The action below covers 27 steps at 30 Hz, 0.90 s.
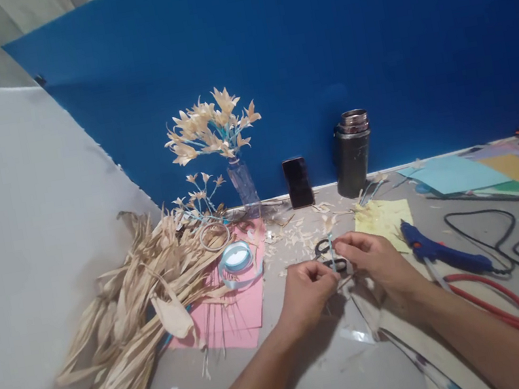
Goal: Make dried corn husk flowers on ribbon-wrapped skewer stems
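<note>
Left hand (308, 289) and right hand (370, 259) apparently pinch blue stem (332, 250).

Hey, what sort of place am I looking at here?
Probably a craft workspace, though whether at home or in a workshop I can't tell. The table holds a blue glue gun, a pile of dried husks and pale handmade-looking flowers in a clear bottle.

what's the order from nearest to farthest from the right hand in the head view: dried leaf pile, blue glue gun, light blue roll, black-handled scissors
From the right hand:
1. black-handled scissors, just left, by the fingertips
2. blue glue gun, right
3. light blue roll, left, beyond the left hand
4. dried leaf pile, far left
</note>
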Tool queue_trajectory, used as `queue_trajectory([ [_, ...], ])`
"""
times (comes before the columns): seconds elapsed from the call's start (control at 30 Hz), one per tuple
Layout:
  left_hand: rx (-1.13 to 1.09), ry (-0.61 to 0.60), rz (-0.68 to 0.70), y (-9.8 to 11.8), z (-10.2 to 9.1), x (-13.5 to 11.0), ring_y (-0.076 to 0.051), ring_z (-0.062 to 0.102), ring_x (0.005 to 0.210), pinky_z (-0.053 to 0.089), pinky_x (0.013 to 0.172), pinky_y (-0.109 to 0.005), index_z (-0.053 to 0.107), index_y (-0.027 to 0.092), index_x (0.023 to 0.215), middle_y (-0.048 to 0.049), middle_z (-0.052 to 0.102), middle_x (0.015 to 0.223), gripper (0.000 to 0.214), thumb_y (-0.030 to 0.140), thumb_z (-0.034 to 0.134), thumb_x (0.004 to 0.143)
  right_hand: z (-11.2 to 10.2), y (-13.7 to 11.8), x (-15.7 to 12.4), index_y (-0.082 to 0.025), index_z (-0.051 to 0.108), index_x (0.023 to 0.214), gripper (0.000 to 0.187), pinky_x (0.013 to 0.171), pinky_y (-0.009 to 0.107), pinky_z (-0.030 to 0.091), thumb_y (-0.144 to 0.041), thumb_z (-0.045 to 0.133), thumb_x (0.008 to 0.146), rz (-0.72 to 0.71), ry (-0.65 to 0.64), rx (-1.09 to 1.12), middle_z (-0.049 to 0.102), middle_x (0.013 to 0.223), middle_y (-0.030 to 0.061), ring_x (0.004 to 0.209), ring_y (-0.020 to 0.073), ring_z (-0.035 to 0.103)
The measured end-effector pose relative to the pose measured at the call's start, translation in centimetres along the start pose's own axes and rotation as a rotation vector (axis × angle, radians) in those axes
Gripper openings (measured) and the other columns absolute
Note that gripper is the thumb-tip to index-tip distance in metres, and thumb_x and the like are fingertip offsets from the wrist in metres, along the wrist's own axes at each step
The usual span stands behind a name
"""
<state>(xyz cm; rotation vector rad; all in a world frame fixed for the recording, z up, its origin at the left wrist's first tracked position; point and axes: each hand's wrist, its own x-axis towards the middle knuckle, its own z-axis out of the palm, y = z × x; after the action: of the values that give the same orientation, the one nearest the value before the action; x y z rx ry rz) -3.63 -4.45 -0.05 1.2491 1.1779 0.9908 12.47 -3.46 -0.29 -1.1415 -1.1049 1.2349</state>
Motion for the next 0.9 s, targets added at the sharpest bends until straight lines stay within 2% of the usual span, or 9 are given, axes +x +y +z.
queue_trajectory([
  [0.1,0.025,-0.040,-0.011,-0.4,0.5,-0.3,-0.010,0.045,0.049,0.031,0.050,-0.024,0.066,0.015,0.054,-0.0014,0.056,0.052,0.014,0.019,0.072,0.065,-0.1,-0.3,0.0,-0.019,0.071,0.066,0.037,0.053,0.028,0.034,-0.050,0.091,0.059,0.002,-0.006,-0.017,0.058,0.060,-0.0014,0.057,0.0133,0.045],
  [0.17,0.019,-0.050,-0.040,-0.3,0.6,-0.4,-0.010,0.044,0.048,0.031,0.049,-0.024,0.067,0.015,0.056,-0.0012,0.055,0.052,0.014,0.022,0.073,0.066,-0.3,-0.3,-0.1,-0.019,0.070,0.062,0.038,0.054,0.028,0.033,-0.051,0.090,0.060,0.006,-0.012,-0.027,0.057,0.059,-0.0015,0.057,0.0128,0.044],
  [0.27,-0.036,-0.096,-0.086,-0.2,0.4,-0.4,-0.008,0.039,0.044,0.026,0.047,-0.024,0.068,0.014,0.058,0.0007,0.050,0.049,0.020,0.029,0.077,0.067,-0.6,-0.3,-0.1,-0.018,0.073,0.066,0.039,0.052,0.028,0.030,-0.054,0.088,0.063,0.029,-0.037,0.036,0.056,0.058,-0.0010,0.056,0.0118,0.041],
  [0.37,-0.144,-0.190,-0.108,-0.1,0.2,-0.3,-0.006,0.036,0.044,0.022,0.047,-0.024,0.069,0.013,0.062,0.0022,0.047,0.049,0.030,0.040,0.084,0.065,-1.0,-0.3,0.0,-0.017,0.075,0.071,0.041,0.050,0.027,0.028,-0.055,0.089,0.063,0.068,-0.079,0.159,0.053,0.056,-0.0021,0.053,0.0109,0.038],
  [0.53,-0.297,-0.311,-0.188,-0.2,0.0,-0.2,-0.005,0.036,0.047,0.019,0.047,-0.023,0.071,0.013,0.070,0.0027,0.049,0.058,0.038,0.045,0.090,0.059,-1.5,-0.4,0.1,-0.017,0.075,0.074,0.037,0.053,0.026,0.036,-0.049,0.090,0.065,0.146,-0.202,0.332,0.056,0.065,-0.0014,0.056,0.0105,0.041],
  [0.77,-0.324,-0.334,-0.230,-0.1,0.0,-0.3,-0.004,0.036,0.046,0.017,0.047,-0.022,0.071,0.013,0.073,0.0021,0.052,0.060,0.036,0.040,0.090,0.059,-1.3,-0.8,-0.1,-0.017,0.075,0.075,0.034,0.055,0.025,0.041,-0.046,0.090,0.068,0.164,-0.243,0.417,0.057,0.071,-0.0010,0.059,0.0102,0.044],
  [0.9,-0.250,-0.260,-0.158,-0.1,0.1,-0.3,-0.005,0.034,0.044,0.019,0.047,-0.023,0.070,0.014,0.067,0.0038,0.048,0.051,0.029,0.038,0.086,0.064,-1.4,-1.0,-0.1,-0.017,0.075,0.074,0.033,0.056,0.025,0.041,-0.044,0.092,0.066,0.167,-0.218,0.419,0.061,0.079,0.0009,0.060,0.0096,0.045],
])
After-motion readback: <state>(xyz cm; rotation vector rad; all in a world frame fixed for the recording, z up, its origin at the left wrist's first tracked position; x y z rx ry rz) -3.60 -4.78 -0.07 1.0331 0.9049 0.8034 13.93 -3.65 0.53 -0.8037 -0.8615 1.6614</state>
